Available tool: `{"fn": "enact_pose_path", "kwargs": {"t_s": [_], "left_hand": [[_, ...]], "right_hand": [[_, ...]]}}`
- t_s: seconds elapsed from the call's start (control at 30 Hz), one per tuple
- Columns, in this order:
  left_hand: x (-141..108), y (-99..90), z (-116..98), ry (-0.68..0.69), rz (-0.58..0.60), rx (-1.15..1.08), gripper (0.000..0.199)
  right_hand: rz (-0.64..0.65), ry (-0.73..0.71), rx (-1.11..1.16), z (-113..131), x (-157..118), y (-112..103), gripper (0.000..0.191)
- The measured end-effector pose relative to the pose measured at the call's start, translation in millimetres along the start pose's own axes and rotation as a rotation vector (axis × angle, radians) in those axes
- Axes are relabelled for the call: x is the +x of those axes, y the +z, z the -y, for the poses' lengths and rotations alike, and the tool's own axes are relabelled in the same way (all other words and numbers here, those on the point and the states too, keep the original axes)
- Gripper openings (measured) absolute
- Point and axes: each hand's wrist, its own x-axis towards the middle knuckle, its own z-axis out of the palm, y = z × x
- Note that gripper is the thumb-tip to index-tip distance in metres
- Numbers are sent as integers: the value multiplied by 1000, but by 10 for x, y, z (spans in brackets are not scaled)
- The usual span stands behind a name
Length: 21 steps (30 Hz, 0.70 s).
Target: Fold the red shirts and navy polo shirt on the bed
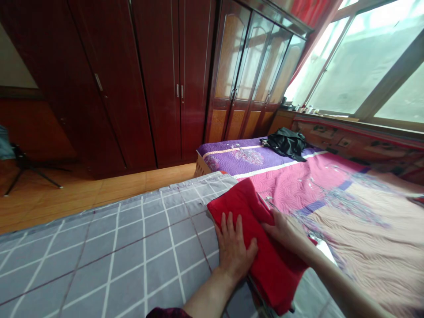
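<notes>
A folded piece of red cloth [276,280], perhaps a garment, lies at the edge of a grey checked bed cover [132,247]. My left hand [233,247] rests flat on the cloth's left side with its fingers spread. On the opposite side, my right hand [286,232] grips the cloth's right edge, thumb on top and the other fingers partly hidden. Something white [323,247] shows beneath my right forearm; I cannot make out what it is.
Beyond the grey cover spreads a purple, pink and peach quilt [291,181] with a crumpled black garment [286,143] on it. Dark red wardrobes [159,88] line the far wall. A tripod [29,165] stands at left on the floor. Small bottles [308,109] sit on the windowsill.
</notes>
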Motion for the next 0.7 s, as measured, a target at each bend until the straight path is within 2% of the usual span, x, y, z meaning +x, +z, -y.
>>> {"fn": "enact_pose_path", "kwargs": {"t_s": [0.07,0.1,0.17,0.27,0.37,0.5,0.63,0.7], "left_hand": [[-7,17,7,8,8,42,65],[-11,28,13,10,9,64,63],[-16,57,32,20,-1,104,59],[-22,104,63,43,-46,141,56],[-26,138,83,60,-85,151,53],[-26,148,90,64,-94,138,54],[-15,122,84,71,-83,125,58],[-10,104,77,80,-86,118,59]], "right_hand": [[-71,-130,-297,225,-158,52,15],[-103,-138,-390,332,-228,78,17],[-134,-134,-464,503,-331,123,26],[-163,-121,-534,615,-394,157,33],[-176,-128,-573,611,-406,164,36],[-144,-100,-433,545,-393,157,36],[-88,-83,-281,345,-313,142,22],[-57,-61,-206,194,-239,139,22]]}}
